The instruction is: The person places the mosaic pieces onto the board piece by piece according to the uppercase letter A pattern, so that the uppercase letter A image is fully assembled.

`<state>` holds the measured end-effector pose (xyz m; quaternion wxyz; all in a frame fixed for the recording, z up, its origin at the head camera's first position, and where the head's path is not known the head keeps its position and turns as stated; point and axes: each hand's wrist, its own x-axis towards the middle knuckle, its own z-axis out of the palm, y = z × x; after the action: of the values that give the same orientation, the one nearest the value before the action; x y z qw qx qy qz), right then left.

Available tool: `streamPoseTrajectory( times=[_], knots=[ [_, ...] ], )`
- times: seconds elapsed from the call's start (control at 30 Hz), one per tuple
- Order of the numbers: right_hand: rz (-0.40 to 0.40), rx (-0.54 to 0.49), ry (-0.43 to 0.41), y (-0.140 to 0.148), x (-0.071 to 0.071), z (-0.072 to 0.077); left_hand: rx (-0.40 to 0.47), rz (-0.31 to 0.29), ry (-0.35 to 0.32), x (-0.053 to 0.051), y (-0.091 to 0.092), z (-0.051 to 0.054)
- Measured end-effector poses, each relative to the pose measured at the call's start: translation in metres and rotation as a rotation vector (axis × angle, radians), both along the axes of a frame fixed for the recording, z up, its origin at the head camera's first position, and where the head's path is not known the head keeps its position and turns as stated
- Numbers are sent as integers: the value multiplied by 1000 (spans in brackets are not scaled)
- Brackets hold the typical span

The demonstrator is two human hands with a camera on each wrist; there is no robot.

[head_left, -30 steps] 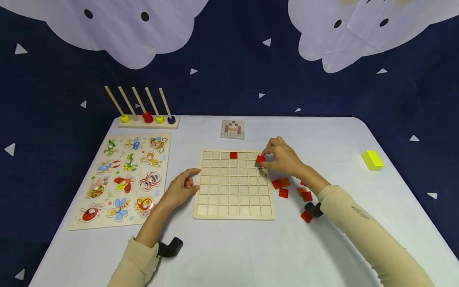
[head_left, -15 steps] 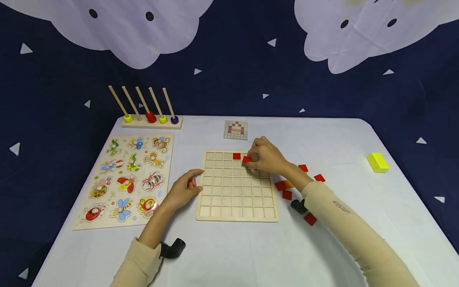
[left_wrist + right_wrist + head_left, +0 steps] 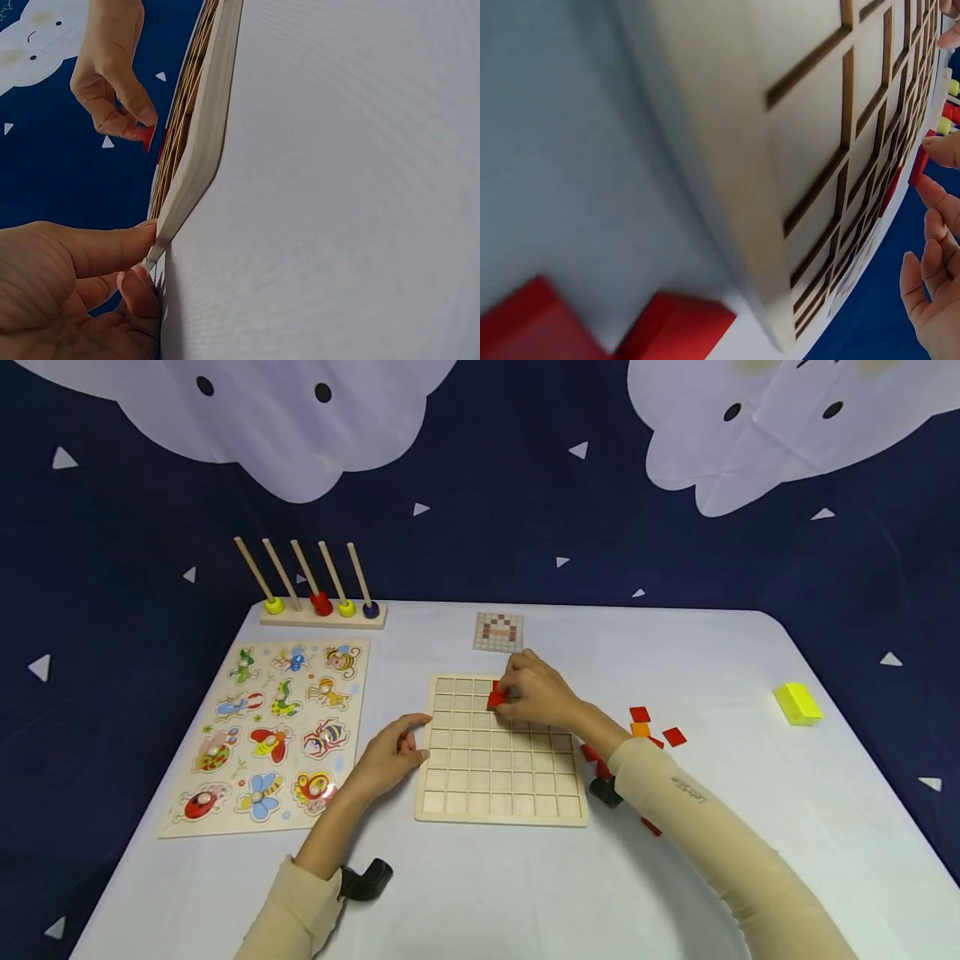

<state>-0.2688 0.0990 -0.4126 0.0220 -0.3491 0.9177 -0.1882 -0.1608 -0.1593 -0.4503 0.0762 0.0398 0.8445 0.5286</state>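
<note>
A pale wooden grid board [image 3: 480,760] lies mid-table. My left hand [image 3: 388,758] rests against its left edge, thumb and forefinger apart, other fingers bent; the left wrist view shows the thumb [image 3: 112,251] touching near the corner. Over the board's far rows, my right hand [image 3: 536,692] pinches a red square tile [image 3: 495,700] between thumb and finger. The right wrist view has this held tile [image 3: 921,161] tilted above the grid. Just beyond it, a second red tile [image 3: 892,193] sits in the grid, partly hidden by the hand in the head view.
Several loose red tiles [image 3: 674,737] and an orange tile [image 3: 640,729] lie right of the board, some behind the right sleeve. A pattern card [image 3: 498,632] is behind it. Leftward are an insect puzzle [image 3: 255,693] and a peg stand [image 3: 322,621]. A yellow block [image 3: 798,704] stands far right.
My right hand has carried the red tile leftward over the board, from its right side to beside the tile in the grid. The left hand stays at the board's edge.
</note>
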Motion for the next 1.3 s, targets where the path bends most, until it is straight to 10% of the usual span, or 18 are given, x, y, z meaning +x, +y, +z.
streamPoseTrajectory(
  times=[0.9,1.3],
  knots=[
    [-36,32,-80,-10,8,6,-15,-16,1,0,8,2],
    [-140,-24,-22,71,20,23,-25,-13,-7,0,-1,2]
  ],
)
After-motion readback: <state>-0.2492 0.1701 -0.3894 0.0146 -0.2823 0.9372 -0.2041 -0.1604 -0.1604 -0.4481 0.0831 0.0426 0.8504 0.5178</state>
